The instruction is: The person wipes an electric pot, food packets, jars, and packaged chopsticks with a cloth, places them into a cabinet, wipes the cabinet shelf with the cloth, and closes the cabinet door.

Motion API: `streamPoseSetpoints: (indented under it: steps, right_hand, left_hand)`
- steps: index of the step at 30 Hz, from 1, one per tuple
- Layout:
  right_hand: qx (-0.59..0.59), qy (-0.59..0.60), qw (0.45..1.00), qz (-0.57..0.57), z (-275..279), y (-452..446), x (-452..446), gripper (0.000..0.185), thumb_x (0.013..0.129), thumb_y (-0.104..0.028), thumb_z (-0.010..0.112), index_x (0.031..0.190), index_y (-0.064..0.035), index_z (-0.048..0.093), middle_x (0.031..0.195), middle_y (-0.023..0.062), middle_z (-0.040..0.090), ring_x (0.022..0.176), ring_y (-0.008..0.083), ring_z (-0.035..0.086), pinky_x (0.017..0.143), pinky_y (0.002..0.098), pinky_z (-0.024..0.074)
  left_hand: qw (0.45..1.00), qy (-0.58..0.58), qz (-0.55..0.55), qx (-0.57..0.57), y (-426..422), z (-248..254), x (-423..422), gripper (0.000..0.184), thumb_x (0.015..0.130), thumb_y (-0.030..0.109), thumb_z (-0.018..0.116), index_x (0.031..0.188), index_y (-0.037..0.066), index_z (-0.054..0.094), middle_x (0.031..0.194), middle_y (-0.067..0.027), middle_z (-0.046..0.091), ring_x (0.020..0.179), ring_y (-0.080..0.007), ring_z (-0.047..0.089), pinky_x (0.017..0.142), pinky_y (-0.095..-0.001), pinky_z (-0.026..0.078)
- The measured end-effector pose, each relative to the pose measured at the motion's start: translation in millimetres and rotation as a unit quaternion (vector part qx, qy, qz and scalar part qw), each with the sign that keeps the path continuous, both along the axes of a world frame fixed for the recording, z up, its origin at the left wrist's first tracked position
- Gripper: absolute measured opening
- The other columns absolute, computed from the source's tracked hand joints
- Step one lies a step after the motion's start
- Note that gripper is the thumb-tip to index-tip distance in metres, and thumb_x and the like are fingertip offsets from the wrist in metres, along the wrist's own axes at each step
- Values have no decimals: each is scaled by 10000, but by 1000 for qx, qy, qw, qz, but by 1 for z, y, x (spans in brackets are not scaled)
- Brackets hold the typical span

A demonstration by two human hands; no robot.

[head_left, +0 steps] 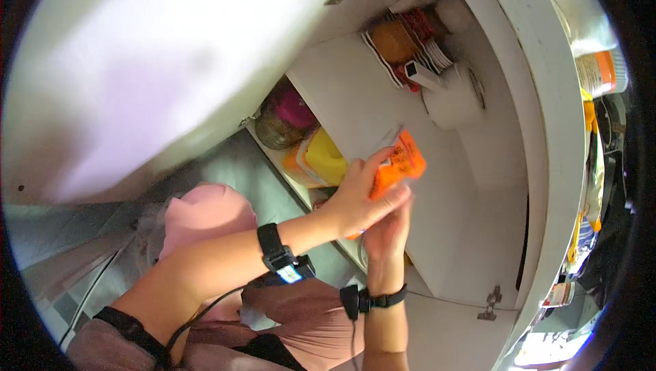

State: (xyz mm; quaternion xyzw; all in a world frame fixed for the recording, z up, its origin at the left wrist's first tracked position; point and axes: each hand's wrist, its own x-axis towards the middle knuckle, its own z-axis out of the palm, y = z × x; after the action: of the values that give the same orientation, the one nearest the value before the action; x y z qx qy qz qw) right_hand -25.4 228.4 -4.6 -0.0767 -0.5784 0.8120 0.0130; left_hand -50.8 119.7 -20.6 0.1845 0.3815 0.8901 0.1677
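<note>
An orange plastic packet [403, 160] with dark print and a clear end is held up in front of the open cabinet's shelf. My left hand [362, 197] wraps around its side, fingers behind and thumb across the front. Just below, my right hand [388, 231] is closed at the packet's lower end, touching my left thumb; its fingertips are partly hidden. Both wrists wear black straps with small devices and cables.
On the shelf [383, 108] stand a white roll [454, 98], a small white device [424, 75] and striped packets [396, 43]. A yellow container [324, 158] and a glass jar [277, 130] sit lower. The white door [171, 63] hangs open; an orange-banded jar [601, 72] stands on the counter.
</note>
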Motion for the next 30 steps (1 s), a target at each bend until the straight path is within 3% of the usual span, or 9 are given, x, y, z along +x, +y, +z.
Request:
streamPoseSetpoints:
  steps: [2, 7, 8, 12, 21, 22, 24, 28, 30]
  right_hand:
    - [-137, 22, 987, 87, -4, -3, 9, 726, 885, -609, 386, 1412, -127, 255, 1402, 87, 360, 1276, 234, 374, 1066, 394, 310]
    - [-14, 32, 999, -10, 1, -17, 10, 755, 869, -669, 308, 1419, -155, 250, 1389, 93, 376, 1256, 244, 400, 1030, 406, 356]
    - [-3, -7, 998, -67, 4, -13, 10, 741, 872, -672, 289, 1410, -162, 271, 1371, 92, 402, 1227, 245, 436, 994, 404, 402]
    - [-11, -69, 993, -92, 16, -14, 12, 659, 897, -632, 304, 1340, -148, 375, 1242, 88, 520, 1062, 248, 567, 806, 365, 523]
    - [194, 110, 969, -107, 44, 7, 39, 652, 932, -542, 317, 1326, -30, 408, 1294, 131, 481, 1123, 283, 515, 862, 393, 465]
    - [297, 166, 937, -80, 38, 1, 37, 457, 968, -352, 335, 1324, -85, 437, 1317, 155, 456, 1197, 321, 457, 995, 394, 364]
    - [779, 272, 564, -23, 39, -5, 17, 451, 916, -359, 441, 1255, -74, 522, 1247, 182, 506, 1102, 346, 512, 936, 432, 396]
    - [741, 290, 605, -20, 40, 6, -24, 296, 924, -187, 478, 1163, -39, 568, 1250, 166, 495, 1109, 295, 506, 952, 362, 379]
    - [652, 229, 713, -118, 35, 40, -43, 235, 883, -182, 519, 1065, -68, 615, 1087, 165, 569, 1008, 349, 532, 890, 413, 404]
  left_hand:
    - [856, 212, 357, -307, 9, -1, 1, 687, 910, 483, 434, 1397, 34, 247, 1069, -176, 434, 918, -272, 426, 862, -382, 330]
    - [960, 121, 126, -217, 2, 1, -7, 846, 859, 358, 552, 1393, -102, 85, 1417, -334, 172, 1339, -392, 207, 1096, -421, 164]
    - [960, 88, 152, -219, -3, 0, -9, 932, 819, 297, 643, 1396, -108, 34, 1396, -301, 265, 1284, -380, 321, 1062, -383, 269]
    - [978, -21, -148, -144, -23, 1, -34, 520, 770, 269, 731, 1173, 1, 543, 1056, -84, 634, 934, -170, 613, 853, -312, 476]
    - [994, -89, 35, -59, -22, 4, -19, 467, 833, 144, 633, 1255, 61, 450, 1165, -59, 572, 1062, -145, 531, 916, -312, 426]
    - [998, -54, 16, -36, -13, -2, -19, 508, 829, 41, 581, 1288, 24, 364, 1191, -94, 539, 1097, -174, 526, 932, -310, 422]
    - [987, 116, -5, -110, -10, 5, -4, 510, 822, 20, 556, 1294, 31, 362, 1211, -96, 525, 1119, -189, 510, 967, -321, 393]
    - [993, -56, -89, -49, 3, -20, -7, 528, 830, 41, 588, 1301, 62, 351, 1150, -54, 561, 995, -127, 561, 739, -250, 486]
    - [994, -56, -87, 35, 5, -16, -3, 558, 821, 48, 607, 1310, 58, 337, 1149, -66, 561, 979, -113, 565, 713, -235, 486]
